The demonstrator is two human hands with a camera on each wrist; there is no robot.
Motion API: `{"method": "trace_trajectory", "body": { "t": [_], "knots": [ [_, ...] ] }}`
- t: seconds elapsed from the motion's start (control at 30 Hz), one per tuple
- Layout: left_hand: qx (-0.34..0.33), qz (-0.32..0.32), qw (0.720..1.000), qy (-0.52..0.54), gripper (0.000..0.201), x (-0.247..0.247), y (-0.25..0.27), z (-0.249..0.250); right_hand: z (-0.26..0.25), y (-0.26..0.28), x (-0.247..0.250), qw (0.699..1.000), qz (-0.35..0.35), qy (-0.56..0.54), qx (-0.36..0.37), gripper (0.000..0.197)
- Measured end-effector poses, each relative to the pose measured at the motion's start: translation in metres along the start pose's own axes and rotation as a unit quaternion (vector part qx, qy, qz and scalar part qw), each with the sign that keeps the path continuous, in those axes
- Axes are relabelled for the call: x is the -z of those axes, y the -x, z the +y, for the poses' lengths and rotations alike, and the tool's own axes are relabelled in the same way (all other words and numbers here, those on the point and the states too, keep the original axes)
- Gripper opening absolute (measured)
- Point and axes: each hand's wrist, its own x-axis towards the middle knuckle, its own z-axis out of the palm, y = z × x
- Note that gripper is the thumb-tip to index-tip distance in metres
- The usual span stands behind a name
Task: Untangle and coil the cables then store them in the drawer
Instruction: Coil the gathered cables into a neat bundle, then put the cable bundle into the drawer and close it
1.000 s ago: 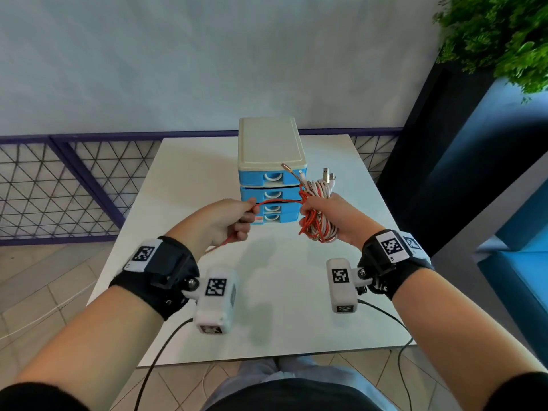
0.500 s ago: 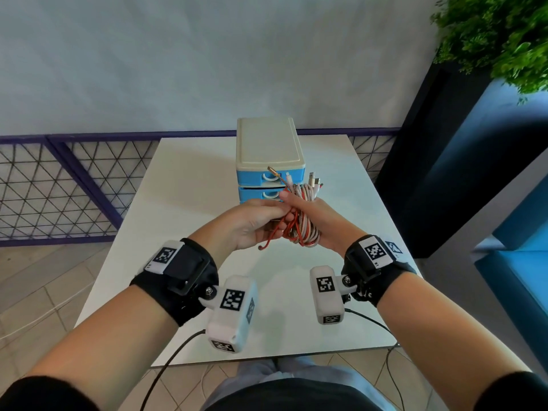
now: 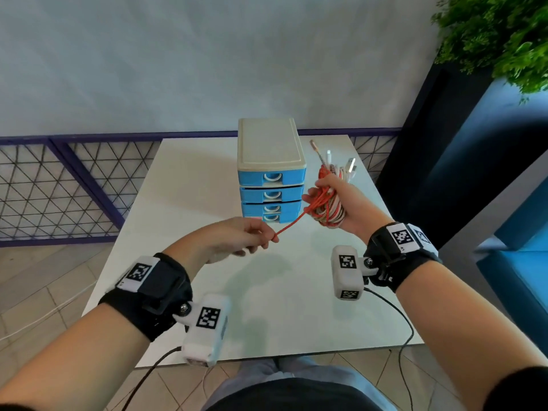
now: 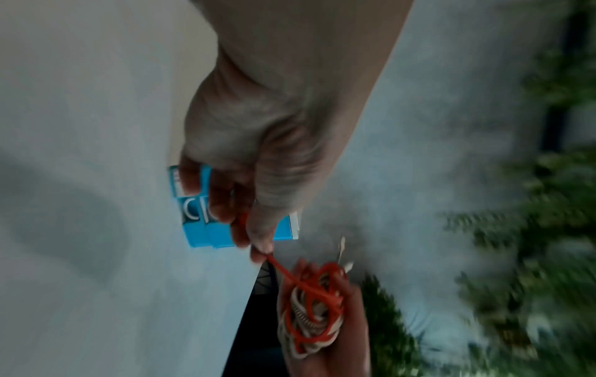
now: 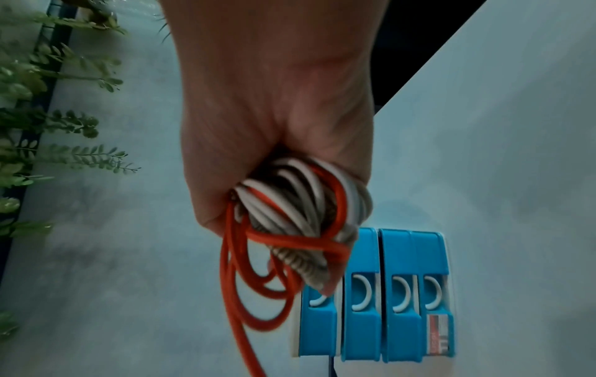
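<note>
Cables (image 3: 329, 203), a red/white bundle w/ braided strands, sit clamped in right hand (image 3: 341, 200) just right of blue drawer unit (image 3: 271, 185), above white table (image 3: 296, 307). Left hand (image 3: 237, 241) pinches taut red cable (image 3: 290, 226) end over bare tabletop; front edge near.

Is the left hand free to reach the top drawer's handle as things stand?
Probably not yet. The left hand pinches the orange cable, which runs taut to the bundle in the right hand. The path to the top drawer looks unobstructed otherwise.
</note>
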Motion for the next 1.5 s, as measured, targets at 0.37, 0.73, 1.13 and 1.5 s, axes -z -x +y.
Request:
{"method": "trace_trajectory", "body": {
  "t": [0.37,0.73,1.13,1.5],
  "knots": [
    [-0.202,0.289,0.934,-0.055,0.024,-0.009,-0.028,0.028,0.013,0.005,-0.031,0.976,-0.157,0.13,-0.077,0.021],
    [-0.348,0.279,0.664,-0.6,0.084,0.003,-0.016,0.012,0.006,0.003,-0.045,0.931,-0.177,0.295,-0.125,0.004],
    [-0.417,0.235,0.646,-0.594,0.013,0.006,-0.041,0.014,0.003,0.0,-0.059,0.852,-0.265,0.412,-0.186,0.015],
    [-0.228,0.266,0.781,-0.517,0.018,0.0,-0.052,0.011,0.067,-0.001,-0.056,0.437,0.103,0.859,0.246,0.087]
  ]
}}
